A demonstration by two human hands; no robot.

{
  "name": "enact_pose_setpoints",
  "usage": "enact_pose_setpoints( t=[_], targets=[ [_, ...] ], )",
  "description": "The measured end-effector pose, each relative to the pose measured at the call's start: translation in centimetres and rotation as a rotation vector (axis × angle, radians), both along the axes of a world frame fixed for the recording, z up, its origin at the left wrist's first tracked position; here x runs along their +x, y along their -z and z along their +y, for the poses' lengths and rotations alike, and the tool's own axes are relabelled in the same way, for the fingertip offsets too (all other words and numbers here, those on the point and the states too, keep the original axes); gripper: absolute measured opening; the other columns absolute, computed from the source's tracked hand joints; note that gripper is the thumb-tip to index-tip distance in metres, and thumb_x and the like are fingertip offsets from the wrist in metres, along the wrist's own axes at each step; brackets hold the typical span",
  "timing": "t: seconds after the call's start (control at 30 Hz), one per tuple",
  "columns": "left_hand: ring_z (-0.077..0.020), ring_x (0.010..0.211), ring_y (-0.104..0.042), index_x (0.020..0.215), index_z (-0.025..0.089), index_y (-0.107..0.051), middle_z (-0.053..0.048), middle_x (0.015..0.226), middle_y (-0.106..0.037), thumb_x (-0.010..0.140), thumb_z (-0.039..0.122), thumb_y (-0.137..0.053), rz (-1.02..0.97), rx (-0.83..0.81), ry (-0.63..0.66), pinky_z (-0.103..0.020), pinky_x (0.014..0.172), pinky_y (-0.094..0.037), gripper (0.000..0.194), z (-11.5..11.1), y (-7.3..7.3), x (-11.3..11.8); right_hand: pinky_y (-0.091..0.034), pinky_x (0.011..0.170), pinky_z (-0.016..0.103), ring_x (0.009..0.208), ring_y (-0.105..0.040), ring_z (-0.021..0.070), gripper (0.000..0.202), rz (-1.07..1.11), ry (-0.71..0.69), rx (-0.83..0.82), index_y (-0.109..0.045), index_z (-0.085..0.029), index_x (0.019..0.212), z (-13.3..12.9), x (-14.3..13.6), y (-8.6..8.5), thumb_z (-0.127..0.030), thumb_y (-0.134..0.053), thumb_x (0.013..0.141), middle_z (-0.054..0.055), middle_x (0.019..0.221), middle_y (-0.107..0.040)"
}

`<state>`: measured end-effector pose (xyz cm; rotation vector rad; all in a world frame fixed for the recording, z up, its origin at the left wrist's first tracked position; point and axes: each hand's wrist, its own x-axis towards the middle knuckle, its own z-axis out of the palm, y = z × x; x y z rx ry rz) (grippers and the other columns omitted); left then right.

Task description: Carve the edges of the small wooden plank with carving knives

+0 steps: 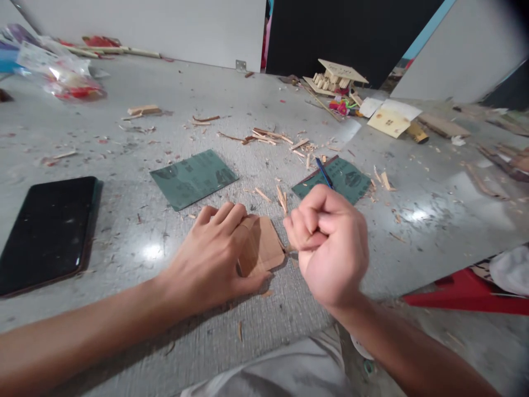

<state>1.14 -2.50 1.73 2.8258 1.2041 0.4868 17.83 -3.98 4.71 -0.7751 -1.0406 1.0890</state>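
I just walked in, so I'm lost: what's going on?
A person's left-hand grip holds a small wooden piece on the grey table. The right-hand grip is curled into a fist beside it; a blue tool shows just beyond, though whether it is held is unclear. Wood scraps and two green sheets lie farther back.

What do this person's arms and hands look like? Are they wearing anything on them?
The left hand and right hand are bare, without gloves. The left forearm and right forearm show no sleeves, watch or bracelet, and no clear markings. Pale grey cloth, perhaps clothing, shows at the bottom edge.
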Motion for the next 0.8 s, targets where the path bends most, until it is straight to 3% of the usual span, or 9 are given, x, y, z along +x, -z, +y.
enact_pose_setpoints(
  t=[0.1,0.23,0.4,0.5,0.6,0.73,0.8],
  targets=[
    [-0.0305,0.092,-0.054,0.111,0.013,-0.063,-0.009,0.095,-0.056,0.078,0.061,-0.065,-0.012,-0.006,-0.004,-0.046,0.078,-0.041,0.058,0.0,-0.1,0.1,-0.015,0.05,0.028,0.049,-0.021,0.0091,0.019,-0.059,-0.015,0.031,-0.041,-0.02,0.061,-1.5,-0.5,0.1,-0.01,-0.042,0.077,-0.005,0.054,-0.026],
    [-0.0296,0.091,-0.055,0.114,0.014,-0.061,-0.009,0.095,-0.056,0.08,0.059,-0.063,-0.014,-0.005,-0.021,-0.045,0.078,-0.041,0.055,0.0,0.0,0.1,-0.015,0.05,0.028,0.05,-0.022,0.0092,0.021,-0.105,-0.092,0.047,-0.04,-0.019,0.06,-1.0,-0.6,0.0,-0.011,-0.043,0.079,-0.004,0.055,-0.029],
    [-0.0296,0.095,-0.056,0.119,0.014,-0.06,-0.009,0.099,-0.057,0.071,0.071,-0.068,-0.038,-0.031,-0.03,-0.044,0.081,-0.042,0.075,0.1,0.2,-0.1,-0.014,0.042,0.023,0.043,-0.011,0.0077,0.017,0.121,-0.164,-0.047,-0.037,-0.022,0.06,1.6,2.0,0.5,-0.016,-0.042,0.075,-0.009,0.049,-0.018],
    [-0.0296,0.094,-0.056,0.12,0.012,-0.061,-0.009,0.1,-0.057,0.069,0.07,-0.071,-0.062,-0.031,-0.02,-0.044,0.081,-0.041,0.078,0.3,0.4,-0.1,-0.014,0.04,0.022,0.042,-0.006,0.0082,0.016,0.204,-0.093,-0.094,-0.035,-0.022,0.061,1.9,3.1,0.8,-0.018,-0.041,0.075,-0.01,0.048,-0.013],
    [-0.03,0.093,-0.056,0.116,0.013,-0.062,-0.008,0.097,-0.056,0.066,0.068,-0.073,-0.062,-0.047,-0.023,-0.044,0.081,-0.041,0.075,0.3,0.4,-0.1,-0.017,0.044,0.024,0.044,-0.012,0.0091,0.017,0.092,-0.085,-0.009,-0.038,-0.022,0.062,0.2,2.0,0.8,-0.013,-0.039,0.077,-0.008,0.051,-0.019],
    [-0.0297,0.092,-0.055,0.106,0.016,-0.063,-0.008,0.096,-0.055,0.073,0.059,-0.071,-0.042,-0.07,-0.028,-0.044,0.079,-0.041,0.055,0.3,0.2,-0.1,-0.022,0.051,0.028,0.052,-0.027,0.0102,0.021,-0.31,-0.203,0.193,-0.041,-0.019,0.063,-1.9,-0.4,0.7,-0.012,-0.042,0.082,-0.003,0.057,-0.034],
    [-0.0296,0.092,-0.056,0.107,0.016,-0.063,-0.008,0.095,-0.055,0.074,0.06,-0.07,-0.033,-0.075,-0.021,-0.044,0.079,-0.041,0.056,0.3,0.1,-0.2,-0.022,0.051,0.028,0.052,-0.027,0.0101,0.022,-0.284,-0.184,0.169,-0.041,-0.019,0.062,-1.8,-0.7,0.7,-0.013,-0.042,0.083,-0.003,0.057,-0.034]
  ],
)
